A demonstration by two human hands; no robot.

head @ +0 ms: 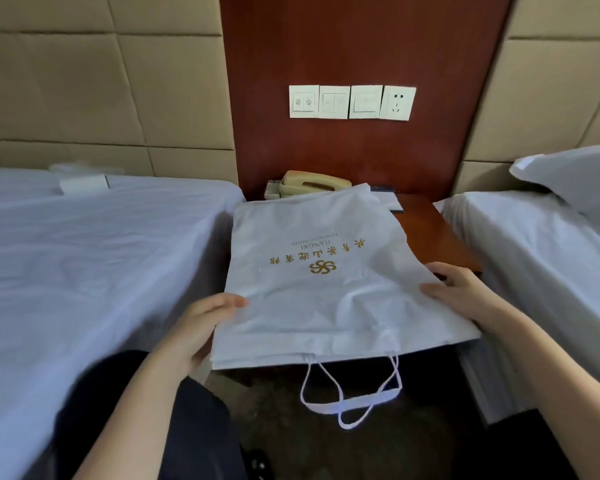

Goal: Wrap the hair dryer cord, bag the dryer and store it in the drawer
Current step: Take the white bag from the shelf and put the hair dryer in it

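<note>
A flat white bag (323,289) with gold lettering lies over the wooden nightstand (430,233), its open end and white drawstring loops (352,400) hanging past the front edge toward me. My left hand (201,327) grips the bag's near left edge. My right hand (461,289) holds its right edge, thumb on top. The hair dryer and its cord are out of sight. No drawer is visible; the bag covers the nightstand's front.
A beige telephone (312,183) stands at the back of the nightstand, partly behind the bag. White-sheeted beds flank it, left bed (84,258) and right bed (548,244) with a pillow (575,174). Wall switches and a socket (352,102) sit above. Dark carpet lies below.
</note>
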